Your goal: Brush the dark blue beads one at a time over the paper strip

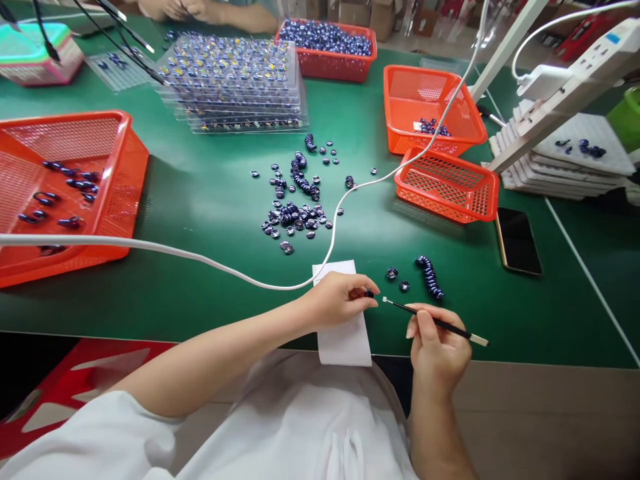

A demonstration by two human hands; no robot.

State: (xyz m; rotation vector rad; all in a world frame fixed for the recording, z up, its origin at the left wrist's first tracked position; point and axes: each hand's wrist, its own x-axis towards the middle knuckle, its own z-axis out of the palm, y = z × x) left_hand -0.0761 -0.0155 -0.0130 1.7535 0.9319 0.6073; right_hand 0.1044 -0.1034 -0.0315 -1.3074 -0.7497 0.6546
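Between the thumb and fingertips of my left hand (343,300) is a small dark blue shiny part (369,293). That hand is over a white sheet of paper (345,343) at the table's front edge. My right hand (440,340) grips a thin black stick tool (447,325) with a small pale tip, which points at the part but stays a little apart from it. Beyond my right hand lie a curved row of dark blue parts (430,277) and two loose ones (392,273). A larger scattered pile of the same parts (295,215) rests mid-table.
A white cable (240,272) crosses the table. Orange baskets stand at the left (135,173) and right (425,80), with a smaller one (450,187) nearer. Stacked clear trays (235,87) and a full red basket (330,63) are farther back. A phone (519,240) lies right. Another person's hands (185,9) show.
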